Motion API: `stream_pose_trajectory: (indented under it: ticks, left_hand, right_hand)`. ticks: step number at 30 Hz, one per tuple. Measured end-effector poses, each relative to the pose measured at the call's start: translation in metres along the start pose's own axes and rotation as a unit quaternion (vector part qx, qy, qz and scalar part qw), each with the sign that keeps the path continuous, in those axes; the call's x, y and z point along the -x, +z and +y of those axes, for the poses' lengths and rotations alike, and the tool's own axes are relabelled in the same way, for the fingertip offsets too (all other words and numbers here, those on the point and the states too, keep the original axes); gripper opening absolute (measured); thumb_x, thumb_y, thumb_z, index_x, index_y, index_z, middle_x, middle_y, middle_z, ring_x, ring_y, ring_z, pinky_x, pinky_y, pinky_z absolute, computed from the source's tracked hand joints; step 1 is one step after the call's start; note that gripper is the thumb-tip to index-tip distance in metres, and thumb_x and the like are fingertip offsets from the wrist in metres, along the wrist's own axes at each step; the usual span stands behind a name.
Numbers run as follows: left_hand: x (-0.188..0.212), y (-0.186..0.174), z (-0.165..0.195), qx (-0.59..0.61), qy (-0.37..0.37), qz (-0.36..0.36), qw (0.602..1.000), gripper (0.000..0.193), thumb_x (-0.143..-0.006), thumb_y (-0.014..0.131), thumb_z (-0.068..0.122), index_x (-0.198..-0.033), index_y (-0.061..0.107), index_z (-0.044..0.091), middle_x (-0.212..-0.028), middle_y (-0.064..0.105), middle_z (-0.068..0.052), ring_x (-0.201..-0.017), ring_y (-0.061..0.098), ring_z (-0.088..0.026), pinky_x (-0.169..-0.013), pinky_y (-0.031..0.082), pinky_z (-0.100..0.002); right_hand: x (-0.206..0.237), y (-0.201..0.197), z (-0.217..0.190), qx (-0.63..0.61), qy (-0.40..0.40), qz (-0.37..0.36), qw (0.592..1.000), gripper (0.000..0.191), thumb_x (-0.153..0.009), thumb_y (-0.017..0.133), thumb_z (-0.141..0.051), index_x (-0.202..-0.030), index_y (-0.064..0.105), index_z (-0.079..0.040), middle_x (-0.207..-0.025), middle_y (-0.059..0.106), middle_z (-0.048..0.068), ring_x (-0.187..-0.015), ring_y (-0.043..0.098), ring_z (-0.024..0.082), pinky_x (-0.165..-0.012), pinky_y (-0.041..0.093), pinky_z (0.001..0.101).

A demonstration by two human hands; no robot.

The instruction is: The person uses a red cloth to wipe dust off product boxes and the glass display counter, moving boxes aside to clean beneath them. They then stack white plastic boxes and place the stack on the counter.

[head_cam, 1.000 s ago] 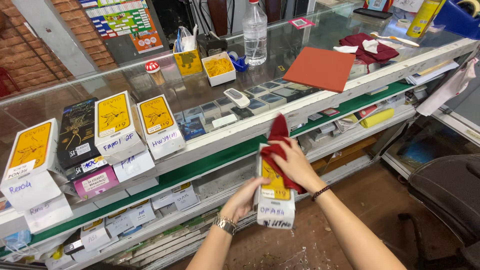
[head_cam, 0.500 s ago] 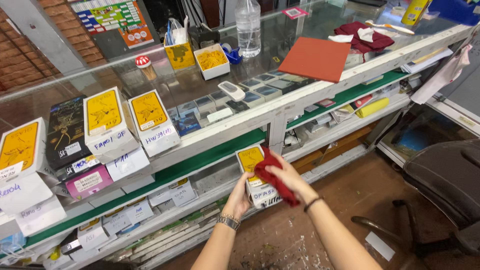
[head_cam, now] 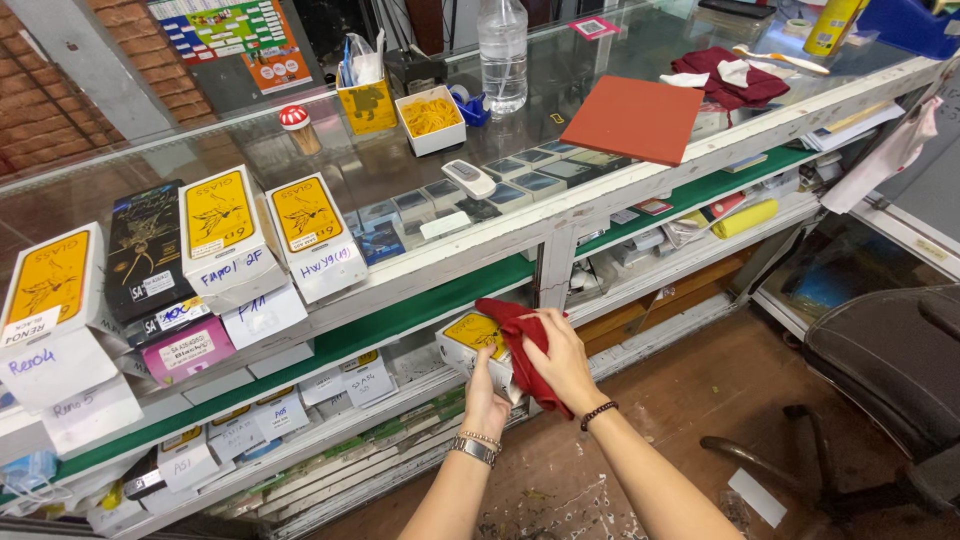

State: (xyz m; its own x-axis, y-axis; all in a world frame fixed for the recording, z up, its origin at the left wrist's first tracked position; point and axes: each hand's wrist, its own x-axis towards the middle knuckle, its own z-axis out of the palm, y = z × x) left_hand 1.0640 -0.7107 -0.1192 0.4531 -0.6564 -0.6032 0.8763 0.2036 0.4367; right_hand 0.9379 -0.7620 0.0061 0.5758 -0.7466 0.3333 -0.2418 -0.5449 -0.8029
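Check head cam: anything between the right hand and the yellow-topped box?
Yes, in the head view a red cloth lies between the right hand and the yellow-topped box; the left hand grips the box from below.

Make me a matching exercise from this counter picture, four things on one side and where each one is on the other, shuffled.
1. red cloth
2. water bottle
3. orange-red square mat
4. yellow and white box

A. flat on the glass counter, right side
B. under the right hand
C. upright at the counter's back
D. gripped by the left hand

Pairs: 1-B, 2-C, 3-A, 4-D

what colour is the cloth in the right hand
Dark red cloth, held by the right hand; head view.
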Motion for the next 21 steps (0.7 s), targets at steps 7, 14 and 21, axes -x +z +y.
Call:
stream_pose_trajectory:
  ticks: [7,14,21]
  left_hand:
    - [0.001,-0.011,0.021,0.106,-0.006,-0.105,0.989,0.048,-0.087,0.066,0.035,-0.124,0.062,0.005,-0.115,0.073,-0.012,-0.102,0.070,-0.028,-0.088,0.059,-0.042]
    - [0.014,-0.022,0.056,0.064,0.011,-0.057,0.996,0.047,-0.087,0.067,0.031,-0.127,0.061,0.008,-0.121,0.073,-0.008,-0.110,0.070,-0.026,-0.094,0.058,-0.041]
    - [0.041,-0.017,0.080,0.026,-0.044,-0.069,0.996,0.055,-0.084,0.069,0.032,-0.131,0.061,0.005,-0.123,0.074,-0.013,-0.111,0.071,-0.030,-0.093,0.059,-0.043]
  right_hand:
    - [0.019,0.024,0.000,-0.005,-0.162,0.071,0.984,0.035,-0.086,0.064,-0.004,-0.121,0.063,-0.003,-0.139,0.058,0.021,-0.130,0.051,0.040,-0.109,0.039,0.0463]
    - [0.004,0.039,-0.005,-0.239,0.142,0.159,0.947,0.030,-0.101,0.057,-0.018,-0.128,0.058,-0.005,-0.118,0.070,0.017,-0.108,0.065,0.028,-0.096,0.052,0.0377]
    - [0.006,0.073,0.001,-0.179,0.057,0.210,0.960,0.027,-0.095,0.062,-0.014,-0.120,0.061,-0.003,-0.104,0.074,0.008,-0.096,0.070,0.017,-0.086,0.054,0.0304]
